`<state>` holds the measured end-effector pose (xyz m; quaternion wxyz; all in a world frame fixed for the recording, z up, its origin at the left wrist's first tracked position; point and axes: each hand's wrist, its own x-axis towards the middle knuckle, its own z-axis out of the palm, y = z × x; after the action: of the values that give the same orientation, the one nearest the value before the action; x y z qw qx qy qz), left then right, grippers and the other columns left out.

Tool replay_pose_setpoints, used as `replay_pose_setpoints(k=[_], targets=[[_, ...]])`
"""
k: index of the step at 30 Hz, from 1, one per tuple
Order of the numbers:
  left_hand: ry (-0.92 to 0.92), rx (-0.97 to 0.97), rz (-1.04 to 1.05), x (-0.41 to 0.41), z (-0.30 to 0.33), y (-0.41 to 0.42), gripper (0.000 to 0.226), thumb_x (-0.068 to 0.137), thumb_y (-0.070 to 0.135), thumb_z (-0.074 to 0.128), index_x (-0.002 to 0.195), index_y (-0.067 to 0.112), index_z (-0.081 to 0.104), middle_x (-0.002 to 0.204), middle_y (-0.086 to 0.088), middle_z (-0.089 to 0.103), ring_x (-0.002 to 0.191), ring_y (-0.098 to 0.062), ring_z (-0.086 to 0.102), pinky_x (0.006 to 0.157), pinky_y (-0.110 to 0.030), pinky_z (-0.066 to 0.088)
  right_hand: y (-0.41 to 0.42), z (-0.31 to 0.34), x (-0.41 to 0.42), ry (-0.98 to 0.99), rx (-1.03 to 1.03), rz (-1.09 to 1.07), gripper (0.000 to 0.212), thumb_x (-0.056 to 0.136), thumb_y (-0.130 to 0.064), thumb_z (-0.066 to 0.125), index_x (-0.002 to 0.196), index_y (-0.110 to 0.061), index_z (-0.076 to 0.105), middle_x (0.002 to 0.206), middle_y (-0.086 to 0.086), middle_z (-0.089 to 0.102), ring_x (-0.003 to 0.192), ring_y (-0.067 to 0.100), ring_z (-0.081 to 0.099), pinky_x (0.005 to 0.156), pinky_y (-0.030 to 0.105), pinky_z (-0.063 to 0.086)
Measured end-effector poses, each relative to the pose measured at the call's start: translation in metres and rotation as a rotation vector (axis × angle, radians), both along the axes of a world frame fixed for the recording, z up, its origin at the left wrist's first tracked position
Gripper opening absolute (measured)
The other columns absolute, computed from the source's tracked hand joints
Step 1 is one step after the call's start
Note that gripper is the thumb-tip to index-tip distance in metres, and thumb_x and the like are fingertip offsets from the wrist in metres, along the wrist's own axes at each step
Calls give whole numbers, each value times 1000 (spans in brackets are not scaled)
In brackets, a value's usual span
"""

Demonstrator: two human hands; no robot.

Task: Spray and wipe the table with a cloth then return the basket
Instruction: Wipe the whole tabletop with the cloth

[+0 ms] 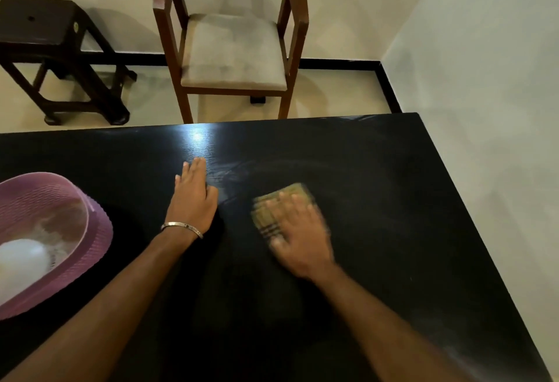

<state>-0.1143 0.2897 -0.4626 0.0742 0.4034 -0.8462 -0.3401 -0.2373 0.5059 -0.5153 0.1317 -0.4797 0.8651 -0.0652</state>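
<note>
Black tabletop (378, 215) fills the lower frame, where the right hand (298, 235), nearer, presses flat on a checked cloth (272, 209) at centre, left hand (193, 197) spread empty beside it, pink basket (96, 230) far left.

Pale cream walls (484, 49) meet in a corner at the upper right, edged along the bottom by a black skirting (341, 64). The floor (157, 103) is light and glossy. 1 wooden chair (234, 49) with a grey cushioned seat stands facing the near side – well left of it, a dark stool (51, 46) by the wall. A bright glare falls from overhead light.
</note>
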Motion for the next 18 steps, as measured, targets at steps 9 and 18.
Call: replay_pose_setpoints(k=[9, 18], targets=[[3, 23, 12, 17, -3, -4, 61, 96, 13, 36, 153, 10, 14, 161, -7, 12, 149, -20, 0, 120, -36, -2, 82, 12, -125, -2, 209, -852, 66, 104, -45, 29, 160, -26, 1, 169, 9, 3, 154, 33, -1, 123, 57, 0], [13, 10, 92, 38, 16, -36, 59, 98, 15, 36, 153, 9, 14, 161, -6, 12, 149, -19, 1, 121, -37, 0, -164, 10, 45, 6, 108, 40, 72, 97, -55, 31, 160, -31, 8, 169, 5, 1, 155, 31, -4, 122, 56, -6]])
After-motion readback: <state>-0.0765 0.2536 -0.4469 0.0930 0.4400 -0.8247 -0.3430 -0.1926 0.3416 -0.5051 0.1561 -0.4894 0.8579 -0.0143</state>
